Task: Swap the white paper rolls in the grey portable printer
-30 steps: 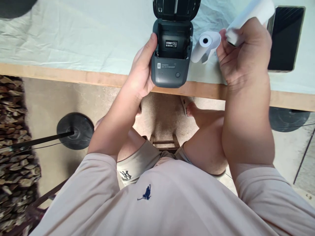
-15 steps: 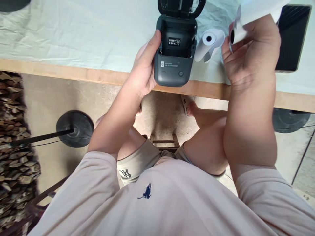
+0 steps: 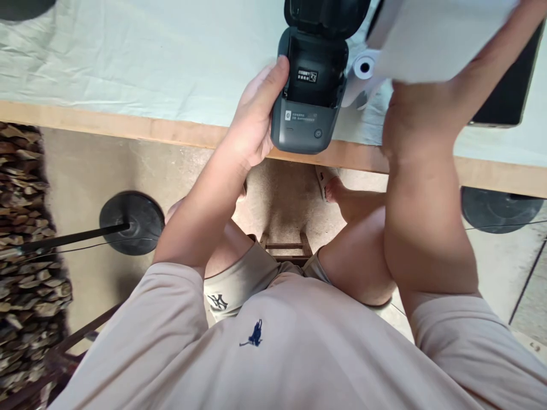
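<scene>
Raised closer to camera since prev. frame: white paper roll (image 3: 431,40), clamped in right hand (image 3: 431,108). Left hand (image 3: 256,122), fingers wrapped round open dark-grey plastic label printer (image 3: 310,97) at wooden table edge (image 3: 128,128).

Dark grey printer (image 3: 308,108), white paper roll (image 3: 363,71) — pale green tablecloth (image 3: 149,62).

The person wears a pale beige long-sleeved top (image 3: 299,353) with a small dark blue emblem (image 3: 255,334) on the chest, its sleeves pushed up above the elbows. Beige shorts (image 3: 239,282) carry a dark interlocked-letter logo (image 3: 217,301), and both forearms and knees are bare.
</scene>
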{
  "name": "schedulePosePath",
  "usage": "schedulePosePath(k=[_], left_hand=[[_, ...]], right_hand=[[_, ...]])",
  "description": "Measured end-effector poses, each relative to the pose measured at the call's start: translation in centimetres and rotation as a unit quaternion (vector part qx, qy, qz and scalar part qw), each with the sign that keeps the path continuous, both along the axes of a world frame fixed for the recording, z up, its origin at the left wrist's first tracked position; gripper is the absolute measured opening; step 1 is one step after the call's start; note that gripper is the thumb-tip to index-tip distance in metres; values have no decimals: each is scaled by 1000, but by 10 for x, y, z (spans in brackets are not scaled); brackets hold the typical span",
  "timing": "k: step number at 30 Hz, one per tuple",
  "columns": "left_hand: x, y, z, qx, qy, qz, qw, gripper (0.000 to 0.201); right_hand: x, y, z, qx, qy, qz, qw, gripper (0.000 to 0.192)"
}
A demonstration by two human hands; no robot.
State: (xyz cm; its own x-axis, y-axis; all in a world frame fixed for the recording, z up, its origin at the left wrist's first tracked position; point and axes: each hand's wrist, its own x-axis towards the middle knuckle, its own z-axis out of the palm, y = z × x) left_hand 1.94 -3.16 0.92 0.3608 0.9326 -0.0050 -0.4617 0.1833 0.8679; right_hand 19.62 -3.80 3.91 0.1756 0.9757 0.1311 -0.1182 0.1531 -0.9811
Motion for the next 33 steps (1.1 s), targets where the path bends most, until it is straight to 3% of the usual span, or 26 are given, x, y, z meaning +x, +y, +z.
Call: schedulePosePath(k=[1,3,7,13,19,22,27,33], left_hand=[[0,0,0,-1,-4,-1,1000,33],[0,-1,0,-3,-14,5,1000,28],[0,0,-2,-12,-19,26,999,20],[0,1,-4,-11,-44,18,999,25],[0,1,-1,-19,-47,5,999,29],[0,2,-1,-43,-36,12,998,27],[0,2,-4,-27,-45,13,999,23],[0,2,-4,-17,-34,3,999,20]], right_hand=[[-6,-2,-2,112,-87,-24,990,38],[-15,-3,-8,260,-245,-48,933,26],[-22,5,-20,292,-368,-36,882,19],[-13,6,-22,255,-467,-57,845,25],[-17,8,-27,247,-383,-17,890,30],[-20,9,-25,225,-391,-10,892,30],[-17,2,-15,142,-508,-72,847,28],[-12,-4,-4,153,-542,-57,824,25]])
